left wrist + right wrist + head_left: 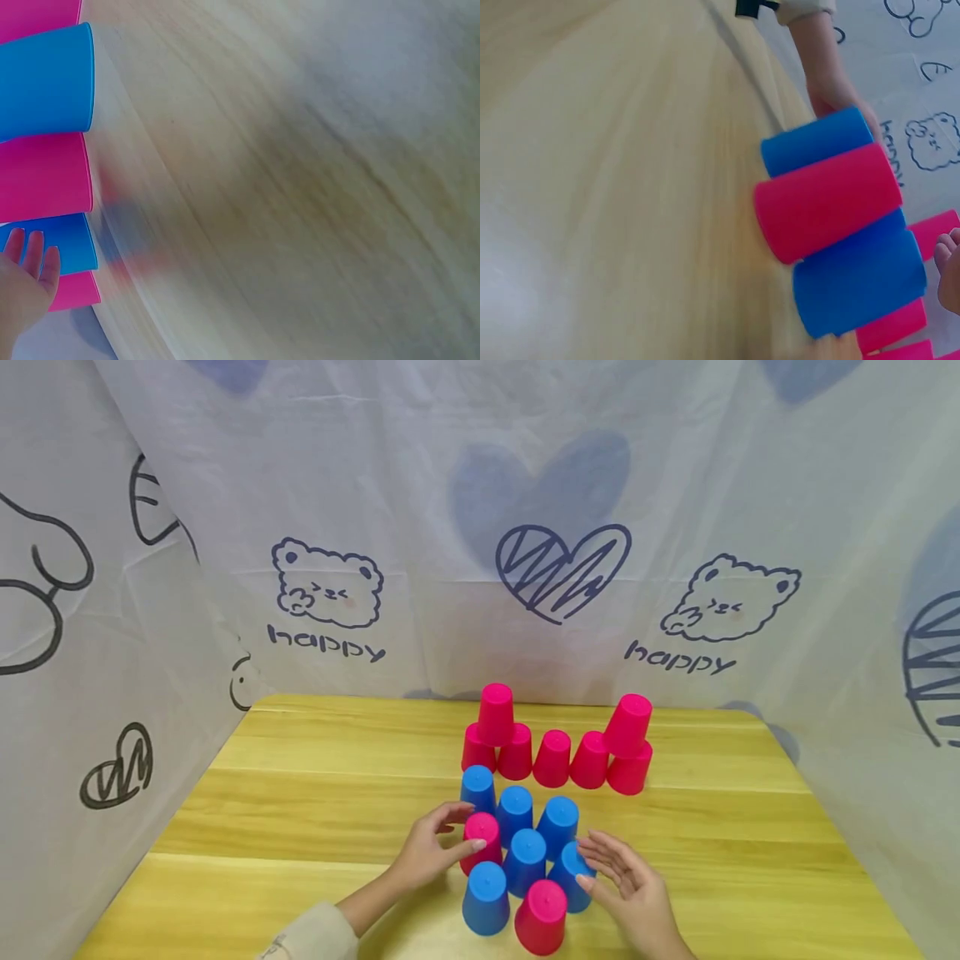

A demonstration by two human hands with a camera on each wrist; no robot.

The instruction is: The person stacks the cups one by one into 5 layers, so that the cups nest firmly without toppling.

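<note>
On the table stands a close cluster of upside-down cups, blue ones with two pink ones among them. On its left side my left hand (429,850) has its thumb against a pink cup (480,839) and its fingers near the rear blue cup (477,789). The left wrist view shows these fingers (31,251) fairly straight beside a blue cup (71,244). At the right side, my right hand (632,885) has loosely bent fingers by a blue cup (576,881), perhaps touching it. The front pink cup (541,918) stands between the hands, nearer me.
Behind the cluster, a row of upside-down pink cups (552,760) carries one pink cup (496,714) on its left end and another pink cup (628,725) on its right. A printed white cloth (435,635) hangs beyond the wooden table (300,777).
</note>
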